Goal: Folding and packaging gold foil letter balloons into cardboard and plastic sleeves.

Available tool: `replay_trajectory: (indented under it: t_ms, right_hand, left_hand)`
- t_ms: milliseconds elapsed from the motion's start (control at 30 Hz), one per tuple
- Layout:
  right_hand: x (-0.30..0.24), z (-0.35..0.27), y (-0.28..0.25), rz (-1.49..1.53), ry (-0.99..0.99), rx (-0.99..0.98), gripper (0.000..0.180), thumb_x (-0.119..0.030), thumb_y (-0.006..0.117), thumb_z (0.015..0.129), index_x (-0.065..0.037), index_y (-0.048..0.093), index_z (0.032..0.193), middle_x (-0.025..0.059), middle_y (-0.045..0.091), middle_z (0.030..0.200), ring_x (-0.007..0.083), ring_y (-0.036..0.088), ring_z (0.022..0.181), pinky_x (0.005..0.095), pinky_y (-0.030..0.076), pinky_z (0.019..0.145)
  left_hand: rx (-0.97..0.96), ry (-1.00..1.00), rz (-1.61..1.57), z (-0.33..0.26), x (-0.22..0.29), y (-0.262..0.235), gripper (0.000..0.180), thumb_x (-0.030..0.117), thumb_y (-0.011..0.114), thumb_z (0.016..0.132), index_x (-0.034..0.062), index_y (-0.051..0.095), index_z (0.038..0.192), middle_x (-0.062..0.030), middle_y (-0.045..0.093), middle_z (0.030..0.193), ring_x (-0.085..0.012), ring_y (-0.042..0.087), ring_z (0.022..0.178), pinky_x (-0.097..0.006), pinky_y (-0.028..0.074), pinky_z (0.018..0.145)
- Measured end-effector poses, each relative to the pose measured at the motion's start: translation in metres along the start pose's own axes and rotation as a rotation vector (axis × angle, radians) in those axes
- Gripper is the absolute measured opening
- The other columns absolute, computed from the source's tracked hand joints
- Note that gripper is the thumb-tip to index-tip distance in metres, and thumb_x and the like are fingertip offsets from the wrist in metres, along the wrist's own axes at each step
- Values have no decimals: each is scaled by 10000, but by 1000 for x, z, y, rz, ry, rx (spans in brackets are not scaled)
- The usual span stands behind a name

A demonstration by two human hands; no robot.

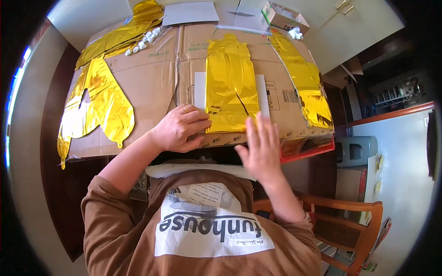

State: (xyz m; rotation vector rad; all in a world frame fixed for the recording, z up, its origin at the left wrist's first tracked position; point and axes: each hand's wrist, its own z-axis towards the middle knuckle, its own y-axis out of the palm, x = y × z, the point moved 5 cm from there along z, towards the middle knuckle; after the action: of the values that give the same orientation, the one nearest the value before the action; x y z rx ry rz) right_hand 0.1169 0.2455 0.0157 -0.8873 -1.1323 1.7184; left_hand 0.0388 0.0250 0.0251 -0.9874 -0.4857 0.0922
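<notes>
A flat gold foil balloon (232, 87) lies in front of me on a white sheet (200, 92), with a dark crease near its lower right. My left hand (183, 128), a ring on one finger, has bent fingers closed at the balloon's lower left edge; the exact grip is partly hidden. Stretched fingers of my right hand (261, 147) reach over the lower right corner of the foil, slightly blurred. Whether they press on it I cannot tell. At the left lies another uninflated gold foil balloon (103, 103), forked in shape.
Cardboard (152, 87) covers the worktop. More gold foil (120, 37) lies far left, with small white crumpled pieces (146, 40) beside it. A long gold foil strip (301, 73) runs along the right. Behind are a white board (190, 14) and a box (284, 17). A wooden chair (343, 204) stands at right.
</notes>
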Motion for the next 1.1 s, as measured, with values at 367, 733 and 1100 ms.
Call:
replay_trajectory:
  t_ms: [367, 733, 1100]
  right_hand:
    - [-49, 4, 32, 108, 28, -137, 823, -461, 758, 817, -275, 401, 1536, 287, 261, 1572, 548, 223, 1436, 734, 205, 1107]
    - [-47, 3, 32, 121, 18, -136, 870, -394, 810, 779, -314, 391, 1538, 280, 240, 1589, 551, 245, 1422, 753, 223, 1082]
    - [-47, 15, 12, 130, 2, -197, 683, -389, 789, 792, -235, 547, 1412, 264, 348, 1508, 525, 347, 1347, 705, 292, 1059]
  left_hand:
    - [16, 60, 64, 28, 0, -7, 275, 129, 743, 757, 33, 701, 1011, -107, 673, 1029, -315, 620, 975, -457, 491, 925]
    - [89, -140, 209, 79, -133, -2, 248, 164, 717, 856, 46, 701, 1074, -126, 648, 1141, -331, 629, 1039, -414, 526, 899]
    - [183, -178, 14, 54, 11, 14, 312, 104, 713, 841, -3, 642, 1125, -207, 599, 1185, -375, 582, 1119, -475, 484, 968]
